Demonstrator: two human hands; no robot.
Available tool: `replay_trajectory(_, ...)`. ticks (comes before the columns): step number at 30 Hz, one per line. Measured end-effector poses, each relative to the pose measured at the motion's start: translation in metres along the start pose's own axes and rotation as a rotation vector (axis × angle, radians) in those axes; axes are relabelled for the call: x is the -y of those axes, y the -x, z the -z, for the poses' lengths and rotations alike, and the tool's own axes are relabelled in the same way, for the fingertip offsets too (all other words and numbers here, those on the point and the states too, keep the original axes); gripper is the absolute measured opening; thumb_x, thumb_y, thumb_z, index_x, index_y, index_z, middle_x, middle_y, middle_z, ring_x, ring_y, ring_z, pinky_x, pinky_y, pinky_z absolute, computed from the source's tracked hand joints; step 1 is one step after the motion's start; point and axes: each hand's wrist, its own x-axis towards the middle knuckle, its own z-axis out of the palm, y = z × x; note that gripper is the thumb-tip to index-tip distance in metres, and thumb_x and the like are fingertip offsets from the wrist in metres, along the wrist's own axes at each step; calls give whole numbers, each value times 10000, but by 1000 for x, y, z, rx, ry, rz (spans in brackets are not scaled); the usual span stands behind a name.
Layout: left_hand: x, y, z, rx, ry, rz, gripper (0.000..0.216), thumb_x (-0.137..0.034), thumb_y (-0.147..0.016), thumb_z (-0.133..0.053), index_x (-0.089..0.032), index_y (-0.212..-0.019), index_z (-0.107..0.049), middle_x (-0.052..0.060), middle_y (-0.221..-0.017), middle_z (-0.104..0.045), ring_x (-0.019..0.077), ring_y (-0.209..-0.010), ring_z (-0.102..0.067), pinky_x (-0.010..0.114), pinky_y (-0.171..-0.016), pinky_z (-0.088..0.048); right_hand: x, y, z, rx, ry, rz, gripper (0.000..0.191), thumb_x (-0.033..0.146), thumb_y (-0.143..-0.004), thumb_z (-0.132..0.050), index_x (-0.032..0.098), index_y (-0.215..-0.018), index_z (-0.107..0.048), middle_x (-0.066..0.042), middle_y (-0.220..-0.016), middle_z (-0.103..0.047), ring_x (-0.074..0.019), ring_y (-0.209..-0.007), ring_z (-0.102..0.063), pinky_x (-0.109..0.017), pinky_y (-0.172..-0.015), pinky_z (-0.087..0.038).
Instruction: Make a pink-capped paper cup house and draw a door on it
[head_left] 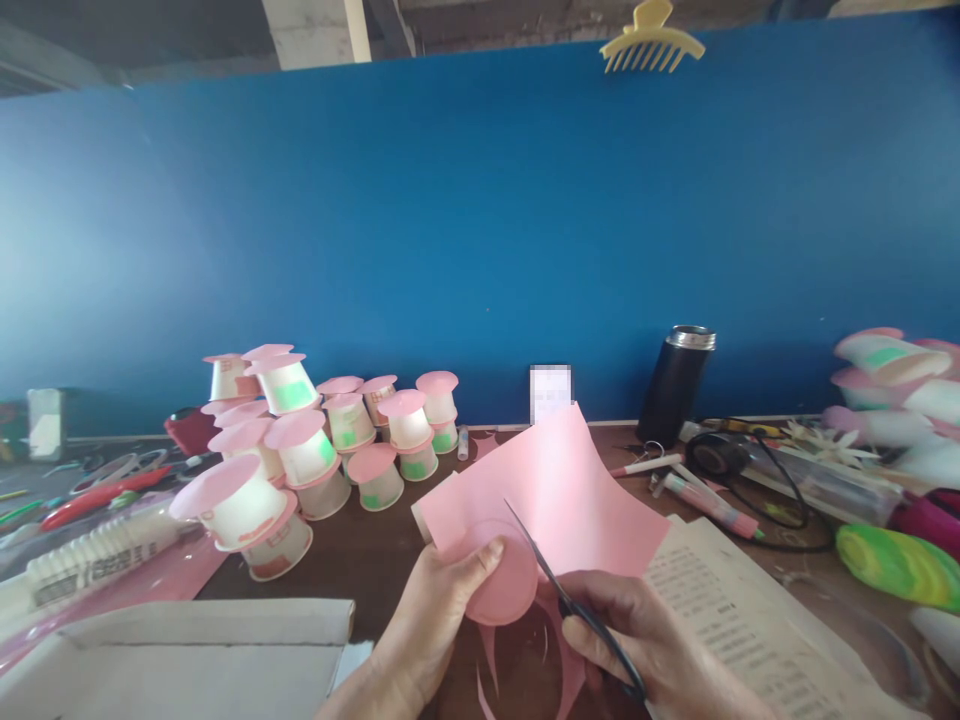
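Observation:
My left hand (435, 615) pinches a sheet of pink paper (555, 485) at its lower edge, thumb on a partly cut round piece (506, 590). My right hand (637, 640) grips black scissors (551, 575), whose blades point up and left into the paper beside the round piece. Thin pink paper strips (491, 665) hang below the cut.
Several upturned white cups with pink paper lids (300, 450) are piled at the left. A black flask (675, 385), pens, tape and cable lie at the right, with a printed paper (742, 610) near my right hand. A cardboard box (180, 660) sits at the front left.

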Motion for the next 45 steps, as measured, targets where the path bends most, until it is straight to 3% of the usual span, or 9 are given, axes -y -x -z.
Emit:
replay_trajectory(5,0,0,-2,-17,25,-12,461,-365,-728,-774,-76,-1082,-718,178,-995,-752,323,-908,-694,454,-922,-483,-1,0,0,-17,40,-4,524,644,-796,-622,123,-841,-656,14,-667,-535,-110,-609,-460,-224,-542,-331)
replay_trajectory(31,-2,-2,5,28,-20,-10,484,-357,-739,-770,-72,-1123,-696,181,-1030,-744,327,-936,-690,439,-906,-489,-7,0,5,27,113,51,461,593,-875,-560,139,-875,-641,32,-657,-495,-101,-600,-463,-211,-526,-319)
replay_trajectory(45,-4,-6,15,94,-2,8,521,-316,-745,-778,-85,-1198,-664,183,-1109,-722,332,-1016,-668,458,-965,-468,-5,1,5,24,120,-7,594,703,-799,-567,120,-852,-668,56,-597,-380,-81,-533,-332,-219,-466,-246)
